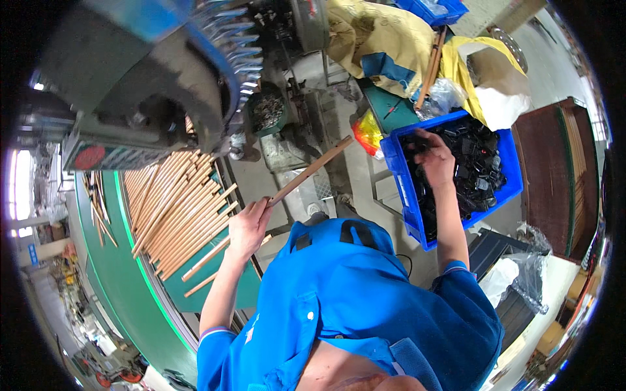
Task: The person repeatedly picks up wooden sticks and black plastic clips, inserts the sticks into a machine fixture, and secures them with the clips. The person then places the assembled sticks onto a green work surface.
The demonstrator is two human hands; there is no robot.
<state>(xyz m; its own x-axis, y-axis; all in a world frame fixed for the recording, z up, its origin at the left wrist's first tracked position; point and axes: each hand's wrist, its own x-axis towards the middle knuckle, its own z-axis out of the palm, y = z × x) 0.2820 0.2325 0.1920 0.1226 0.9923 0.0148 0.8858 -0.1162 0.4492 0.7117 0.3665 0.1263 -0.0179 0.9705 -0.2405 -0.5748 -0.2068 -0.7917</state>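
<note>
My left hand (249,228) is closed around the lower end of a brown wooden strip (312,171) with small holes along it. The strip slants up and to the right, its far end free in the air. On the right, my right hand (435,159) is over a blue plastic bin (417,225) filled with small black plastic parts (471,166). Its fingers are spread and slightly blurred, and I see no part held between them. Many similar wooden strips (186,215) lie side by side on a green surface to the left of my left hand.
A large machine (150,85) with a blue curved guard fills the upper left. A green conveyor belt (120,260) runs along the left. Beyond the bin lie a yellow sack (375,42) and a yellow bag (466,65). Brown panels (551,182) stand at the right.
</note>
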